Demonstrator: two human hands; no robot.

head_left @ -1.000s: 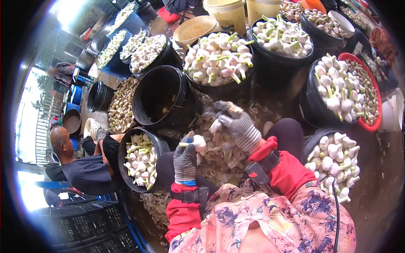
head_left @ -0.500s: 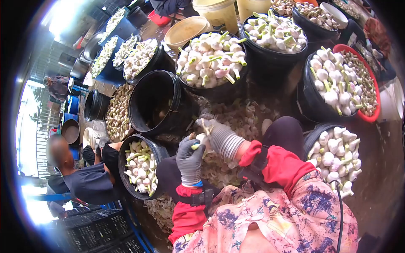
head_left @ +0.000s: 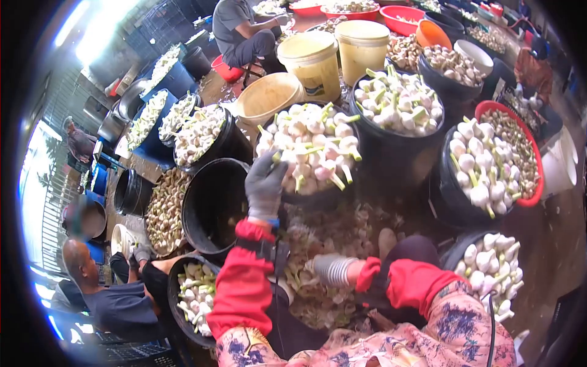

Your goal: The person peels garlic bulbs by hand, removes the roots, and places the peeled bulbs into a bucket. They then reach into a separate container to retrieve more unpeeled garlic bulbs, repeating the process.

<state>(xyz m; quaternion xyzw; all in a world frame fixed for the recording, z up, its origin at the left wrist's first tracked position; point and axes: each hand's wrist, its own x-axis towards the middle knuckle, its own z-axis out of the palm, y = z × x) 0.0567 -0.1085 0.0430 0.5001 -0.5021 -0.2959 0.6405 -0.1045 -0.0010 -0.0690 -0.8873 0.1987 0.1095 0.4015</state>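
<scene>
My left hand (head_left: 264,183), in a grey glove, is raised to the left rim of a black bucket (head_left: 287,194) heaped with white garlic bulbs (head_left: 315,144). Its fingers are closed around a garlic bulb, of which mainly the cut green stem (head_left: 277,157) shows at the fingertips. Low between my knees, my right hand (head_left: 333,270), also gloved, is over a pile of garlic and loose skins (head_left: 321,235). Its fingers are blurred and point left into the pile, so their grip cannot be made out.
Left of my left arm stands a black bucket (head_left: 202,211) with a dark inside. More buckets of garlic stand at the lower left (head_left: 174,300), right (head_left: 437,177) and lower right (head_left: 452,254). A person in dark clothes (head_left: 122,309) sits at the left; another (head_left: 235,30) sits behind cream buckets (head_left: 309,61).
My left hand has moved up and forward from my lap to the heaped bucket with the garlic. My right hand has parted from it and dropped to the pile. The view has tilted up.
</scene>
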